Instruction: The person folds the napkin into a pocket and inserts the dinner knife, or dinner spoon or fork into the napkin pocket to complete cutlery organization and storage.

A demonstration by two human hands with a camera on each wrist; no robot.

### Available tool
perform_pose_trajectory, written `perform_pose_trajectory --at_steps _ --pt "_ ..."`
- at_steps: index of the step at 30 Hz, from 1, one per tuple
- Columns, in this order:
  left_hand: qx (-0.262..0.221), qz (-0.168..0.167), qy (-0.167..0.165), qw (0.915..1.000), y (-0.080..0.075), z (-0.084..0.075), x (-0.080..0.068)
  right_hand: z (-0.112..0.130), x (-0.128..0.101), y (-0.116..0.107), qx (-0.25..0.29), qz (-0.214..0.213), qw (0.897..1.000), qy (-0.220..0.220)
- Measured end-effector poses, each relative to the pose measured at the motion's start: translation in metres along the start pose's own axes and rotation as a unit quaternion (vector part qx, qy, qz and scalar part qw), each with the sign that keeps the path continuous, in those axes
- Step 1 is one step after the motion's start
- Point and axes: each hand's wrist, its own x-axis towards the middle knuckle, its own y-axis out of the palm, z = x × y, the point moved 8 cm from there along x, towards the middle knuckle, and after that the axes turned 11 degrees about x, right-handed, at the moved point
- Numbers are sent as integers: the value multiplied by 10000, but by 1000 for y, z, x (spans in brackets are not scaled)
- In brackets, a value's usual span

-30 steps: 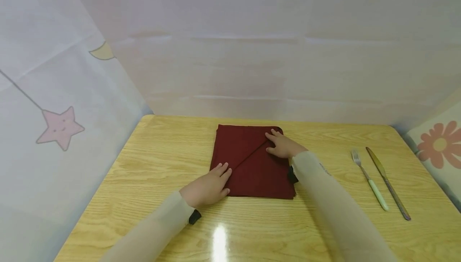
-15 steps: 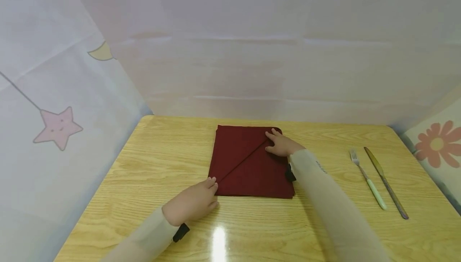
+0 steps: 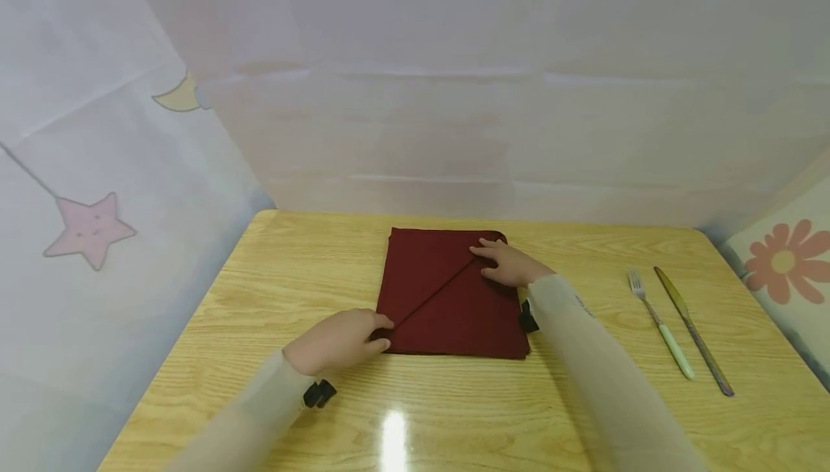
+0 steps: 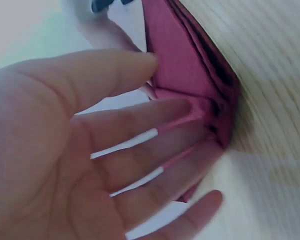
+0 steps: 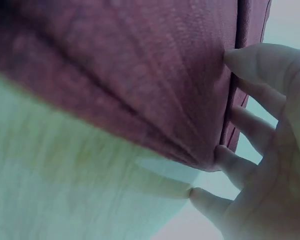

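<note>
Dark red folded napkin (image 3: 447, 299), diagonal crease; both hands' fingers (image 3: 382, 322) lie straight on it.

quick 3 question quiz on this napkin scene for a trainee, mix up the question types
1. True or false: the fork lies to the left of the knife in the head view.
2. Multiple choice: where is the left hand on the napkin? A. far right corner. B. near left corner. C. middle.
3. Fill in: the right hand rests on the napkin near the upper end of the ______ fold.

Key:
1. True. Both lie apart from the napkin, on the right of the table.
2. B. Its fingers are at the layered corner.
3. Diagonal.
</note>
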Motion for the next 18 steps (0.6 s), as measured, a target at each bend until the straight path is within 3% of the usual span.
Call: perform_pose_trajectory --at_steps 5,13,18 --pt "-239 -301 226 9990 -5 17 23 11 -6 4 -268 -10 9993 -260" --pt "-614 -1127 -380 9910 -34 52 53 46 -16 23 -278 286 9990 -221" --pt "-1051 -1618 -484 9800 -47 73 69 69 -20 41 -455 286 9979 -353"
